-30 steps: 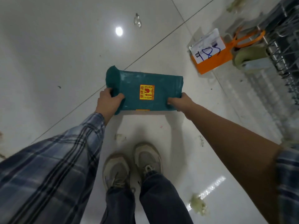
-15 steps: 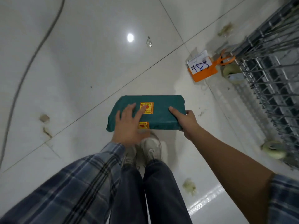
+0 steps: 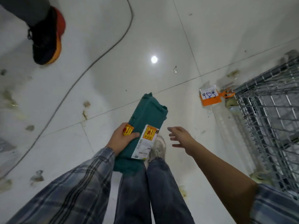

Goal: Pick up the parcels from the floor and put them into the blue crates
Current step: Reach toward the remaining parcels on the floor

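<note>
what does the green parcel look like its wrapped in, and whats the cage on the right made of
Green parcel: likely a matte plastic mailer bag, judging by its creases and loose folded end, with paper labels stuck on. Cage: bare metal wire mesh, seemingly galvanised steel, given its silvery sheen and welded grid.

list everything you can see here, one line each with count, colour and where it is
parcel: 1, teal with yellow-red stickers and a white label, centre, off the floor
tag: 1, orange with white paper marked 985, on the floor beside the cage
wire cage: 1, grey metal, right edge
cable: 1, grey, curving across the floor on the left
another person's shoe: 1, black with orange-red sole, top left
floor: white glossy tiles with scattered stains
own shoe: 1 visible, pale grey, under the parcel
own legs: 2, dark jeans, bottom centre
left hand: 1, grips the parcel
right hand: 1, fingers spread, holds nothing
</note>
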{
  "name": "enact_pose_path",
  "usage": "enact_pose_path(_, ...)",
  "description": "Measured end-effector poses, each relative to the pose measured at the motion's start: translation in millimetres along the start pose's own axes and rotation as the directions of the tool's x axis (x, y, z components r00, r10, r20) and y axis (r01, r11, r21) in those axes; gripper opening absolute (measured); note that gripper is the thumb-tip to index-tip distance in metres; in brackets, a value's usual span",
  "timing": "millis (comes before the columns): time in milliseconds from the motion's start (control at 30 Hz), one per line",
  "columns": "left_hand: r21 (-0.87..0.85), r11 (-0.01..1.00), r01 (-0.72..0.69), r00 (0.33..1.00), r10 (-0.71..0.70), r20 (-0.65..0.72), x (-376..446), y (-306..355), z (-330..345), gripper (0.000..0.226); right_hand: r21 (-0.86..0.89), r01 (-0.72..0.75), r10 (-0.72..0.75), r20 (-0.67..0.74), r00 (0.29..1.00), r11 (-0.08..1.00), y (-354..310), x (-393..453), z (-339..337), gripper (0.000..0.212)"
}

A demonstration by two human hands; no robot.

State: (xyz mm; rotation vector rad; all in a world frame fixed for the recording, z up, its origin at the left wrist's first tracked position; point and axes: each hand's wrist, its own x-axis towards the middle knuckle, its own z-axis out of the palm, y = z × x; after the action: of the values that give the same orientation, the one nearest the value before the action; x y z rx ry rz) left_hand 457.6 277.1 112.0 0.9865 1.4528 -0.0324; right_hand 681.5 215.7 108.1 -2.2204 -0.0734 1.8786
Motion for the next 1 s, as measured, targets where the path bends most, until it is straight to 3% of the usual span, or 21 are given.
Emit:
enact_pose_path(67,-0.297,0.949,0.107,0.993,-0.116,-0.013,-23,-2,-15,0.031,-0.141,0.088,-0.068,0.143,0.987,0.986,0,-17,13,0.066)
enact_pose_path(133,-0.490,0.858,0.157,0.984,-0.177,0.004,-47,-6,-27,0.031,-0.174,0.129,-0.071,0.304,0.950,0.976,-4,-35,30,0.073)
enact_pose_path(200,-0.617,0.771,0.156,0.980,-0.201,-0.003,-67,-17,-33,0.029,-0.179,0.139,-0.049,0.430,0.902,0.974,-6,-50,51,0.069)
enact_pose_path(300,-0.729,0.670,0.141,0.971,-0.235,-0.029,-89,-42,-36,0.041,-0.194,0.153,-0.038,0.495,0.868,0.969,-4,-64,80,0.063)
enact_pose_path(400,-0.784,0.612,0.103,0.964,-0.254,-0.072,-108,-69,-37,0.055,-0.226,0.185,-0.047,0.507,0.861,0.956,1,-71,104,0.059)
enact_pose_path(533,-0.804,0.585,0.111,0.948,-0.304,-0.090,-133,-110,-28,0.053,-0.304,0.217,-0.035,0.508,0.861,0.928,23,-78,136,0.061)
enact_pose_path(633,-0.821,0.569,0.045,0.909,-0.363,-0.202,-157,-152,-31,0.061,-0.368,0.216,0.016,0.534,0.845,0.904,48,-90,161,0.055)
enact_pose_path(767,-0.933,0.339,-0.123,0.830,-0.480,-0.284,-212,-220,-51,0.054,-0.587,0.247,0.183,0.576,0.797,0.771,93,-119,203,0.059)
enact_pose_path(867,-0.958,0.230,-0.170,0.802,-0.532,-0.270,-262,-270,-66,0.044,-0.699,0.301,0.292,0.593,0.750,0.648,123,-149,244,0.054)
enact_pose_path(933,-0.961,0.128,-0.244,0.764,-0.586,-0.272,-295,-300,-71,0.048,-0.731,0.367,0.275,0.595,0.755,0.575,146,-167,273,0.057)
enact_pose_path(1000,-0.928,0.032,-0.371,0.692,-0.657,-0.299,-326,-326,-76,0.045,-0.752,0.477,0.149,0.592,0.792,0.454,169,-181,301,0.071)
